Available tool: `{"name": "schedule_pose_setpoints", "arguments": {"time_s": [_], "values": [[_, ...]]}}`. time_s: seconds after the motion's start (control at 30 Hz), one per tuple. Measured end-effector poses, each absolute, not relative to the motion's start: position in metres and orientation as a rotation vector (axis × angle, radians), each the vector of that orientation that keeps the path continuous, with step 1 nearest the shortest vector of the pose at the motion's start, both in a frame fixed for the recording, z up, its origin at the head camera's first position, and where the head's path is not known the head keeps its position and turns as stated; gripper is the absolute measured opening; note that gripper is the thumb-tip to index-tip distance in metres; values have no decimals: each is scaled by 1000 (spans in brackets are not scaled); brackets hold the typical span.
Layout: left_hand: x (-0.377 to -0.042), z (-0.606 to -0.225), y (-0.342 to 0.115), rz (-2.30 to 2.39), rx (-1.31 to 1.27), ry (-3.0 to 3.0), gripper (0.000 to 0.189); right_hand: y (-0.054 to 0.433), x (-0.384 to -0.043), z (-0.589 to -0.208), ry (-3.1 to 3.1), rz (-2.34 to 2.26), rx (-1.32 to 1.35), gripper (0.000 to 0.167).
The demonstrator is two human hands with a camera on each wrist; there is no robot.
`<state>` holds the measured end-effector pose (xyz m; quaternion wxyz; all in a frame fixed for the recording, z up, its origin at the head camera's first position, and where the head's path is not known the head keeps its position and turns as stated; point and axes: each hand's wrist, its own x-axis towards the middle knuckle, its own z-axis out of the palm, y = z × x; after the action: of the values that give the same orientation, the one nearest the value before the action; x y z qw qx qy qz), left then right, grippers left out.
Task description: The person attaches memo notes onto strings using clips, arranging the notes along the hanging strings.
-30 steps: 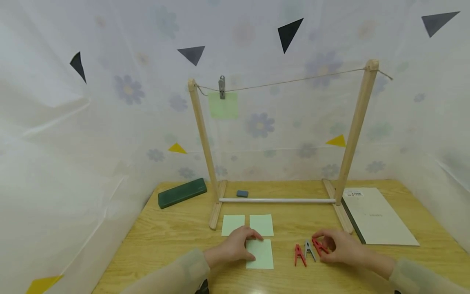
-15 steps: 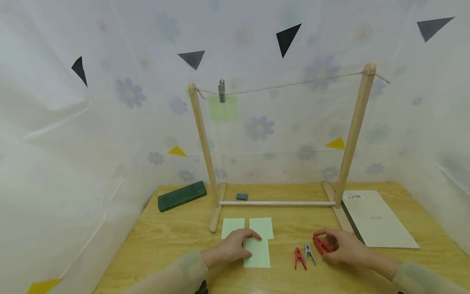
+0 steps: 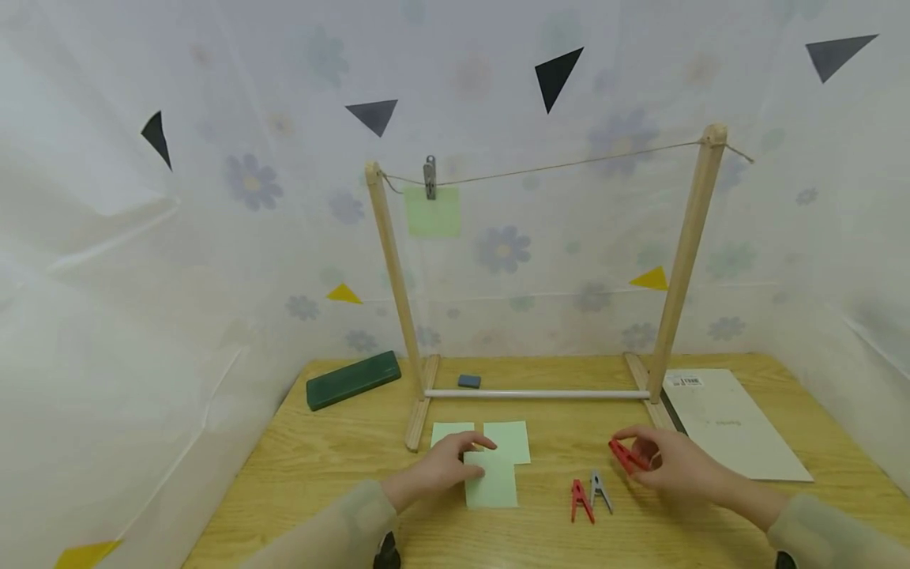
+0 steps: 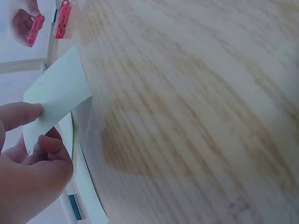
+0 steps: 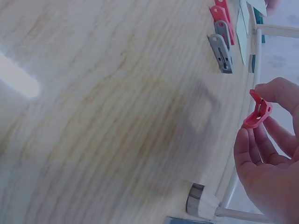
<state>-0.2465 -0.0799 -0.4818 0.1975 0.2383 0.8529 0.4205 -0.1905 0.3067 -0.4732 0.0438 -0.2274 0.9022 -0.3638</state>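
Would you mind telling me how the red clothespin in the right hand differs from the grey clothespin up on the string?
The red clothespin is red plastic; the grey clothespin is grey. The red one is pinched in the right hand above the table and clamps nothing, while the grey one hangs on the string and pins a green paper. Both are spring clothespins.

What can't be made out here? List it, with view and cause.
- Print on the booklet: head view, too small.
- Small blue block by the rack: head view, too small to identify.
- Left hand: left wrist view, cut off by the frame edge.
- Tabletop: right wrist view, motion-blurred.
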Motion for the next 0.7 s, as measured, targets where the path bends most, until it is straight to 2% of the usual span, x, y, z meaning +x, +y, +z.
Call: {"name": "schedule_pose_setpoints", "arguments": {"time_s": [0.23, 0.4, 0.7], "values": [[-250, -473, -83, 1251, 641, 2326, 26, 308, -193, -461, 2813, -1058, -624, 42], [-251, -466, -83, 1288, 600, 2299, 23, 311, -199, -455, 2819, -1062, -673, 41], [-255, -461, -84, 1341, 588, 2263, 29, 309, -202, -435, 2838, -1079, -654, 44]]}}
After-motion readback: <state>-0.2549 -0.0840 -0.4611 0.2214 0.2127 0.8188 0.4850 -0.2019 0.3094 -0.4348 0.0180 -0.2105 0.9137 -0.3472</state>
